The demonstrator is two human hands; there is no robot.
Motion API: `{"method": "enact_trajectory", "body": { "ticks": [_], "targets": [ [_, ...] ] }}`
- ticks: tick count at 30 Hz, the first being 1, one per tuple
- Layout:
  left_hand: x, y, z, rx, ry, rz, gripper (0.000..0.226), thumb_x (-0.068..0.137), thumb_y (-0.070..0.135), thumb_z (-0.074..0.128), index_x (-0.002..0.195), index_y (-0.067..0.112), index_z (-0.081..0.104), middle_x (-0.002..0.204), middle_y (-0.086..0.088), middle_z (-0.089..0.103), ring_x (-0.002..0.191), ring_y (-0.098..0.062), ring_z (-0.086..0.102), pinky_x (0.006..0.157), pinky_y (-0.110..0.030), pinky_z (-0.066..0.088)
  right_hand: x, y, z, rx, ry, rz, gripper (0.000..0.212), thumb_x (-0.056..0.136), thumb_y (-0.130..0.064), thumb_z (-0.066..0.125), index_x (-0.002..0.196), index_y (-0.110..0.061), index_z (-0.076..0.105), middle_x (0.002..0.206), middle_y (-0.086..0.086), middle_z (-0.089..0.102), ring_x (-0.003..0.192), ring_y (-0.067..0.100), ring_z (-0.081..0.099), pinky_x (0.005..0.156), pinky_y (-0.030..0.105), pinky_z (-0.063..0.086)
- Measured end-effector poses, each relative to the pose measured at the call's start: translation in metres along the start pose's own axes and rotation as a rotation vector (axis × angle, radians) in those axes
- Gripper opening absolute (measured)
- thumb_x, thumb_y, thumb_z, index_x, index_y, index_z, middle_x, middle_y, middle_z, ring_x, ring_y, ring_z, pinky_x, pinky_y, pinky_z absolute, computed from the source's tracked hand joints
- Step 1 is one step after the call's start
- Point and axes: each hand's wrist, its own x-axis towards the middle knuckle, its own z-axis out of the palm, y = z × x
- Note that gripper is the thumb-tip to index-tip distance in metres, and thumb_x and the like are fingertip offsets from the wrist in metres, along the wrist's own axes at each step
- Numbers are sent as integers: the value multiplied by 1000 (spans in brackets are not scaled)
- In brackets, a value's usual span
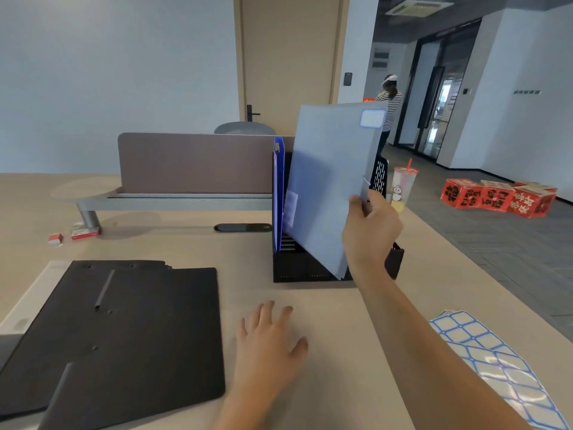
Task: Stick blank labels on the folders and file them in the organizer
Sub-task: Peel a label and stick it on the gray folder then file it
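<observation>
Fingers of the right hand [370, 231] pinched the labelled pale folder [328, 187], tipping it into the black organizer [297, 268]. The left hand [266, 342] lay flat, fingers spread, steadying on the desk [310, 398].

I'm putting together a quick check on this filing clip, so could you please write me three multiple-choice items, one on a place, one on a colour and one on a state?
1. Where does the sheet of blank labels lie?
A. on the desk at the near right
B. on the black folders
C. inside the organizer

2. What colour is the border of the label stuck on the held folder?
A. red
B. blue
C. green

3. How is the left hand?
A. gripping a folder
B. peeling a label
C. open, fingers spread, flat on the desk

Answers:
1 A: the label sheet lies on the desk beside the right forearm.
2 B: the label on the pale blue folder, which the right hand lowers into the black organizer, has a blue rim.
3 C: the left hand holds nothing.
</observation>
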Motion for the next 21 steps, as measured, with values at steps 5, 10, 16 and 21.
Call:
{"method": "enact_trajectory", "body": {
  "ticks": [5,10,16,21],
  "targets": [
    [-7,-9,14,97,-113,-9,66,92,69,38,151,41,29,165,-1,16,155,-26,8,124,-59,4,3,9,37,-33,11,3,14,102,-18,61,93,-12,69,85,3,75,69,15,53,65,26,37],
    [-8,-16,26,129,-100,5,58,76,72,51,126,43,57,140,-1,54,136,-30,51,114,-60,26,0,11,67,-82,-10,-4,20,107,-19,58,114,-9,74,96,4,78,78,16,65,62,18,39],
    [-2,-24,44,111,-61,4,58,60,73,57,105,40,71,116,0,69,110,-29,69,98,-57,29,7,9,105,-104,-30,-32,20,107,-21,59,111,-10,76,92,3,77,81,19,73,67,24,49],
    [3,-26,50,102,-109,-43,62,55,73,54,101,37,75,113,-5,72,107,-33,71,97,-58,30,6,8,129,-76,-90,-84,20,107,-22,61,111,-10,76,89,3,77,78,19,73,69,35,60]
  ]
}}
